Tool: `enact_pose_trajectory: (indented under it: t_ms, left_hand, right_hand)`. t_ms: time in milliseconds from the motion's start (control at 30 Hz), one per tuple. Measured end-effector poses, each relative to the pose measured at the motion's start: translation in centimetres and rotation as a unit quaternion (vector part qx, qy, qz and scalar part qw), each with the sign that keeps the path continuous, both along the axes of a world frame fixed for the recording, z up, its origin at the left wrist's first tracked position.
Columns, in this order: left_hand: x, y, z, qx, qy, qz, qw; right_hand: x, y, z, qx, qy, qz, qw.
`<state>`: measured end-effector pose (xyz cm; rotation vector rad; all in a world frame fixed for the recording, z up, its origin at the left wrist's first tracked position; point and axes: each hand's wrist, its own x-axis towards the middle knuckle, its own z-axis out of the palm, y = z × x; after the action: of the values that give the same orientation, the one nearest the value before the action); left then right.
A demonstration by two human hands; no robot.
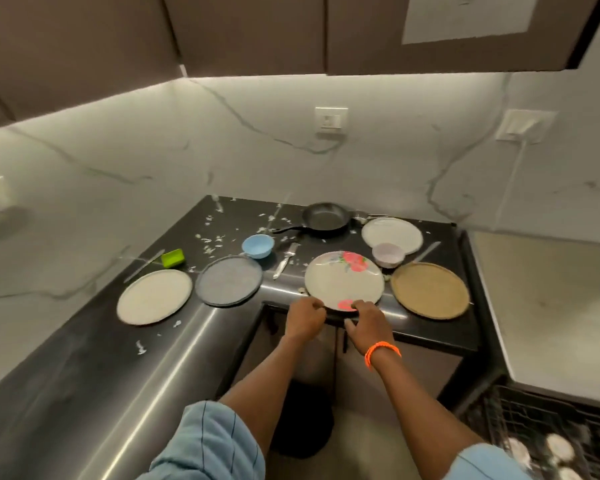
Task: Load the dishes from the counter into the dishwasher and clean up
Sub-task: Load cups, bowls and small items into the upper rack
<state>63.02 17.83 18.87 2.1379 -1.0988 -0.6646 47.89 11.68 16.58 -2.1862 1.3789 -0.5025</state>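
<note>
- Both hands, left (303, 318) and right (368, 322), curled on near rim of floral plate (343, 280) at tabletop (174, 341) edge
- Tan plate (430, 290) at plate's 3 o'clock, grey plate (228, 280) at 9
- Lilac bowl (388, 254) at 1 o'clock
- Frying pan (324, 216) at 12, farthest back

White sockets (330, 119) sit on the marble wall (222, 140) under brown cabinets (257, 29); a black bin (300, 420) stands on the floor (551, 306).
</note>
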Motion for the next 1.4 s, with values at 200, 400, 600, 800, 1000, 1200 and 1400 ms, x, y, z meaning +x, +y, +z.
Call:
enact_pose_trajectory:
  t_ms: [200,400,600,800,1000,1200,1400]
  left_hand:
    - [8.8,5.3,-0.9,0.007,0.012,0.093,0.996]
    - [13.8,7.4,-1.8,0.015,0.03,0.164,0.986]
    - [16.5,4.8,-2.8,0.033,0.017,0.19,0.981]
    - [17.4,-0.6,-2.5,0.015,0.028,0.196,0.98]
    - [18.7,-2.4,-3.5,0.025,0.059,0.225,0.972]
    - [24.4,-3.5,-4.7,0.04,0.06,0.267,0.961]
    - [31.8,-2.9,-5.9,0.049,0.051,0.29,0.954]
  right_hand:
    - [9.0,3.5,0.0,0.006,-0.011,0.08,0.997]
    - [14.9,2.9,-0.4,0.0,-0.018,0.133,0.991]
    - [18.2,-0.8,-1.4,0.004,-0.01,0.155,0.988]
    - [19.7,-6.8,-2.0,0.011,-0.006,0.154,0.988]
    - [23.0,-9.7,-2.9,0.03,-0.006,0.18,0.983]
    - [28.0,-11.2,-3.7,0.04,-0.003,0.2,0.979]
    - [33.7,-11.3,-5.2,0.062,0.033,0.219,0.973]
